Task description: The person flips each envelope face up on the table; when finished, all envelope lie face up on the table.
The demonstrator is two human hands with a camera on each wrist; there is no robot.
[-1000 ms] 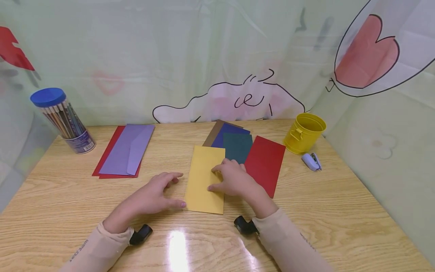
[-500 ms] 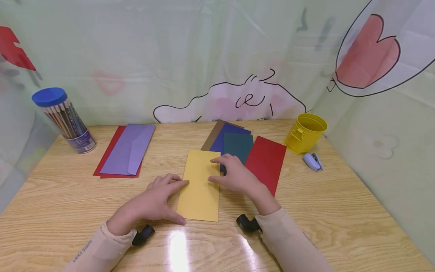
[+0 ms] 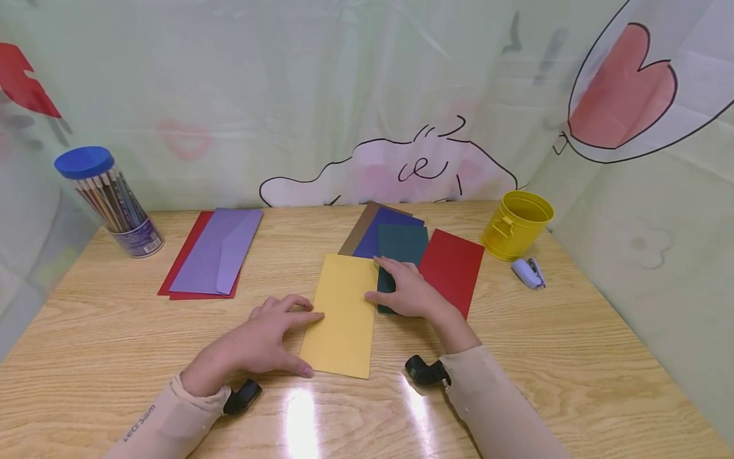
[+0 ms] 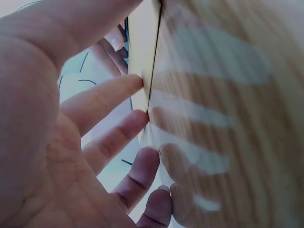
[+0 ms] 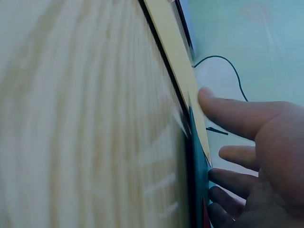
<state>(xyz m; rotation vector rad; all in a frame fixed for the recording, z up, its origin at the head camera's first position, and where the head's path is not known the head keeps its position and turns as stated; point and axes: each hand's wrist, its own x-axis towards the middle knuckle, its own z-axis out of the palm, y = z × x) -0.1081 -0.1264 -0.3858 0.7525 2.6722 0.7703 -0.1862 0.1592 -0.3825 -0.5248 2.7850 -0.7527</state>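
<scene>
In the head view a yellow envelope [image 3: 344, 319] lies flat in the middle of the table, slightly tilted. My left hand [image 3: 260, 341] is at its left side, fingers and thumb spread; in the left wrist view two fingertips [image 4: 140, 116] touch its edge. Over the right edge is my right hand [image 3: 407, 290], loosely spread, thumb and index finger at the envelope's edge. Whether they press on it I cannot tell. Behind and partly under it lie a dark green envelope [image 3: 401, 241], a blue one [image 3: 373, 239], a brown one [image 3: 360, 226] and a red one [image 3: 453, 271].
At the left, a purple envelope [image 3: 209, 255] with its flap showing lies on red ones [image 3: 179, 271]. A blue-lidded tub of pencils [image 3: 115, 204] stands at the back left. A yellow bucket [image 3: 510, 236] and a small lilac stapler [image 3: 529, 274] are at the right.
The yellow envelope has slid toward me, off the dark green one, and turned slightly. My left hand has come up to its left edge; my right hand has shifted right, to the right edge.
</scene>
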